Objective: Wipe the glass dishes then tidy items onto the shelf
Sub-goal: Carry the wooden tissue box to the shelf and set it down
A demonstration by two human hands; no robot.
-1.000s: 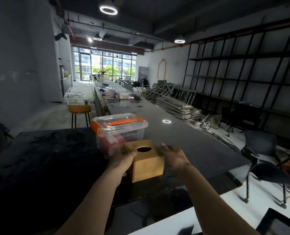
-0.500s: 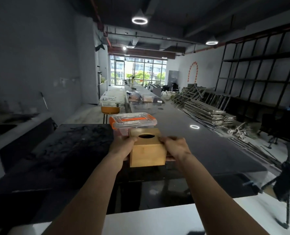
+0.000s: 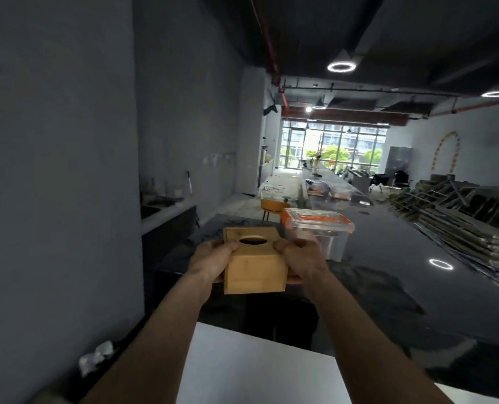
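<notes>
A person stands with both bare arms stretched forward, carrying one wooden tissue box point(image 3: 254, 262) in the air between two hands. The left hand point(image 3: 213, 259) presses flat against the box's left side, fingers curled round the top edge. The right hand point(image 3: 299, 258) clasps the right side the same way, thumb resting on the upper corner. Both hands are closed firmly on the box.

The box is a light bamboo-coloured cube with an oval slot cut in its top; no tissue shows in the slot. It is held upright, above the near edge of a long, glossy black counter point(image 3: 388, 258).

Just behind the right hand, one clear plastic container point(image 3: 319, 228) with an orange-clipped lid stands on the counter. Below the arms lies one white surface point(image 3: 260, 371). Three ring-shaped ceiling lights point(image 3: 341, 67) glow overhead.
</notes>
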